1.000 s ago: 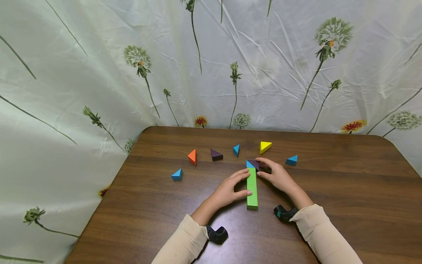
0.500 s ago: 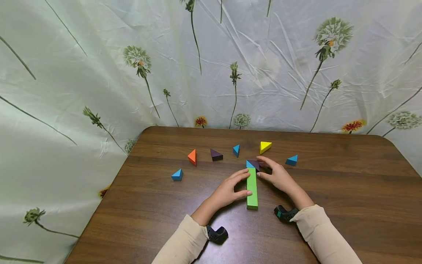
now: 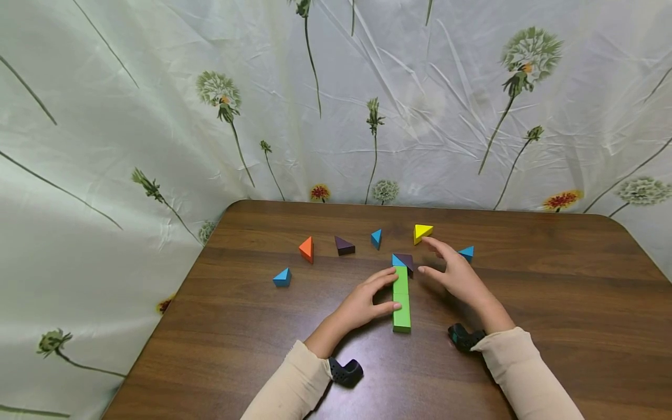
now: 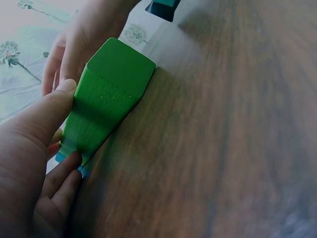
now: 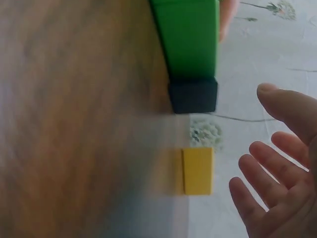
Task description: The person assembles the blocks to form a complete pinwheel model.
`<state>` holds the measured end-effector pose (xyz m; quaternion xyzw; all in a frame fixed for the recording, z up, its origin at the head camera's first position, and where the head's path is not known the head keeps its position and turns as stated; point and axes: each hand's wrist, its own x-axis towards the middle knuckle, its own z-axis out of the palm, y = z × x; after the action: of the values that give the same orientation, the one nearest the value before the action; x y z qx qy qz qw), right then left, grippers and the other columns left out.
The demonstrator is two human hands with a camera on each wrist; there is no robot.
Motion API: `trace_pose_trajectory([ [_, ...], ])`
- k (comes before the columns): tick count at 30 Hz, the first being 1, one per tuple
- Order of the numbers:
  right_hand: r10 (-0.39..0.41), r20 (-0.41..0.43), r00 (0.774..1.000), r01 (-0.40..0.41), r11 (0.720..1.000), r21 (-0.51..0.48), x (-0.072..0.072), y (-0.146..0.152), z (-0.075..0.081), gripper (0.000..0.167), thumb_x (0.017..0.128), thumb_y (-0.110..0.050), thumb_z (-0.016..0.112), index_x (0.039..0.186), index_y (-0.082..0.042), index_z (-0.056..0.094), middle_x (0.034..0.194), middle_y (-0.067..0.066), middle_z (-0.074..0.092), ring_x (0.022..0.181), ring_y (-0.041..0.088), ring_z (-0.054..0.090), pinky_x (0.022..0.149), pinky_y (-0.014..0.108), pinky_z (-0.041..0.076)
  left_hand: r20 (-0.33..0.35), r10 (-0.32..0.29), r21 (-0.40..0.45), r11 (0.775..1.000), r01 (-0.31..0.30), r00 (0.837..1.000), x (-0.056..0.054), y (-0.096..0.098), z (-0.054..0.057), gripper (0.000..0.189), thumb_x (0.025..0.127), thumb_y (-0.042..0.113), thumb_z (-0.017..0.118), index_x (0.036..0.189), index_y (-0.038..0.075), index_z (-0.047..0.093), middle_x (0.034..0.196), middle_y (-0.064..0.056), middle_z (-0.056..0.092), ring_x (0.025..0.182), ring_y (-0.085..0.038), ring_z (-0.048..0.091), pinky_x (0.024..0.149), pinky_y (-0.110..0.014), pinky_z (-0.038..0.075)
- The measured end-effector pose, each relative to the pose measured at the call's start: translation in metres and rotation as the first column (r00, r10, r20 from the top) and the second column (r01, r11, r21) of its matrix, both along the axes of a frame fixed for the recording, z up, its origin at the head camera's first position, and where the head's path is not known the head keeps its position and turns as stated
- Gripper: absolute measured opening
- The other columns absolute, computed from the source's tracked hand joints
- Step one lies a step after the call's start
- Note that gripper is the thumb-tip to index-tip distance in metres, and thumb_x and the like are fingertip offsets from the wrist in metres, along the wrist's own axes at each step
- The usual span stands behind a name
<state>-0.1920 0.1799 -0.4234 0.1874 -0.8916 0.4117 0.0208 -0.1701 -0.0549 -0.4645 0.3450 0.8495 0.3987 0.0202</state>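
The right hand [image 3: 461,279] has moved away from the purple triangle [image 3: 406,260] since a second ago, shifting rightward so that it now partly covers the blue triangle on the right [image 3: 466,253] in my head view. The purple triangle lies against a smaller blue triangle [image 3: 397,261] at the far end of the two green blocks [image 3: 402,291], which sit end to end on the table [image 3: 236,350]. I judge that piece to be set, leaving the right hand free.

The left hand [image 3: 362,303] hasn't shifted. Its thumb and fingers are spread along the row's left side, touching rather than pinching, and I'd say steadying it. The right thumb stands well apart from its slightly bent fingers, and they hold nothing.

From the head, the right forefinger seems almost to meet the yellow triangle [image 3: 422,232]; the right wrist camera shows a gap between them. That camera also shows the purple piece's end face lined up with the green, but no blue. The left wrist camera catches a little blue past the fingertips [image 4: 73,159], and its thumb on the green's edge, but no yellow.
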Motion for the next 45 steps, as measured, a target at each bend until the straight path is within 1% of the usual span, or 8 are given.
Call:
trace_pose_trajectory([
  [8, -0.087, -0.110, 0.990, 0.089, 0.996, 0.015, 0.005, 0.017, 0.014, 0.064, 0.082, -0.021, 0.067, 0.136, -0.004, 0.036, 0.131, 0.019, 0.040, 0.118, 0.036, 0.038, 0.091, 0.054, 0.032, -0.002, 0.006, 0.000, 1.000, -0.006, 1.000, 0.000, 0.000, 0.001, 0.058, 0.084, 0.034, 0.063, 0.133, 0.010, 0.044, 0.142, 0.004, 0.031, 0.128, -0.010, 0.028, 0.101, -0.031, 0.028],
  [13, -0.143, -0.134, 0.981, 0.145, 0.989, 0.004, 0.006, 0.030, 0.017, 0.063, 0.083, -0.024, 0.066, 0.135, -0.003, 0.037, 0.132, 0.021, 0.039, 0.119, 0.038, 0.037, 0.090, 0.055, 0.032, 0.012, 0.003, 0.005, 1.000, -0.003, 1.000, 0.001, -0.001, 0.002, 0.059, 0.084, 0.035, 0.062, 0.134, 0.010, 0.043, 0.142, 0.005, 0.030, 0.128, -0.010, 0.027, 0.101, -0.031, 0.028],
  [23, -0.200, -0.097, 0.975, 0.195, 0.979, -0.057, 0.007, 0.052, 0.010, 0.064, 0.084, -0.021, 0.065, 0.136, -0.001, 0.034, 0.134, 0.023, 0.036, 0.118, 0.045, 0.035, 0.090, 0.057, 0.031, 0.009, 0.005, 0.000, 1.000, -0.005, 1.000, 0.001, -0.001, 0.002, 0.059, 0.084, 0.035, 0.062, 0.134, 0.011, 0.043, 0.142, 0.005, 0.030, 0.128, -0.010, 0.028, 0.101, -0.032, 0.028],
  [27, -0.207, -0.085, 0.975, 0.203, 0.978, -0.053, 0.006, 0.060, 0.003, 0.063, 0.085, -0.019, 0.064, 0.136, 0.001, 0.033, 0.133, 0.026, 0.035, 0.118, 0.046, 0.034, 0.090, 0.057, 0.031, 0.008, 0.006, -0.003, 1.000, -0.006, 1.000, 0.001, 0.000, 0.002, 0.059, 0.084, 0.035, 0.062, 0.134, 0.010, 0.043, 0.142, 0.005, 0.031, 0.128, -0.010, 0.028, 0.101, -0.031, 0.028],
  [31, -0.215, -0.048, 0.976, 0.212, 0.976, -0.053, 0.004, 0.065, -0.005, 0.065, 0.085, -0.020, 0.063, 0.136, 0.002, 0.030, 0.134, 0.027, 0.033, 0.119, 0.046, 0.032, 0.091, 0.057, 0.030, 0.009, 0.008, -0.003, 1.000, -0.008, 1.000, 0.001, 0.000, 0.001, 0.059, 0.084, 0.035, 0.062, 0.134, 0.010, 0.043, 0.142, 0.005, 0.031, 0.128, -0.010, 0.028, 0.101, -0.031, 0.028],
  [36, -0.244, -0.028, 0.970, 0.242, 0.969, -0.060, 0.003, 0.070, -0.013, 0.064, 0.085, -0.021, 0.063, 0.135, 0.004, 0.031, 0.130, 0.030, 0.037, 0.117, 0.047, 0.034, 0.090, 0.058, 0.029, 0.012, 0.010, -0.004, 1.000, -0.010, 1.000, 0.001, 0.000, 0.001, 0.059, 0.084, 0.036, 0.062, 0.134, 0.011, 0.043, 0.142, 0.005, 0.031, 0.128, -0.010, 0.028, 0.101, -0.032, 0.028],
  [41, -0.253, 0.013, 0.967, 0.253, 0.961, -0.108, 0.000, 0.073, -0.023, 0.060, 0.087, -0.019, 0.061, 0.132, 0.007, 0.032, 0.129, 0.030, 0.039, 0.117, 0.044, 0.037, 0.091, 0.053, 0.031, 0.006, 0.010, -0.005, 1.000, -0.010, 1.000, 0.001, 0.000, 0.001, 0.059, 0.084, 0.036, 0.062, 0.134, 0.010, 0.043, 0.142, 0.004, 0.031, 0.128, -0.011, 0.028, 0.101, -0.032, 0.027],
  [45, -0.253, 0.044, 0.966, 0.257, 0.957, -0.133, -0.001, 0.074, -0.026, 0.058, 0.088, -0.019, 0.060, 0.131, 0.009, 0.033, 0.128, 0.029, 0.039, 0.116, 0.042, 0.039, 0.091, 0.048, 0.034, 0.008, 0.010, -0.008, 1.000, -0.010, 1.000, 0.001, 0.000, 0.001, 0.059, 0.084, 0.035, 0.063, 0.134, 0.010, 0.043, 0.142, 0.005, 0.031, 0.128, -0.010, 0.027, 0.101, -0.032, 0.027],
])
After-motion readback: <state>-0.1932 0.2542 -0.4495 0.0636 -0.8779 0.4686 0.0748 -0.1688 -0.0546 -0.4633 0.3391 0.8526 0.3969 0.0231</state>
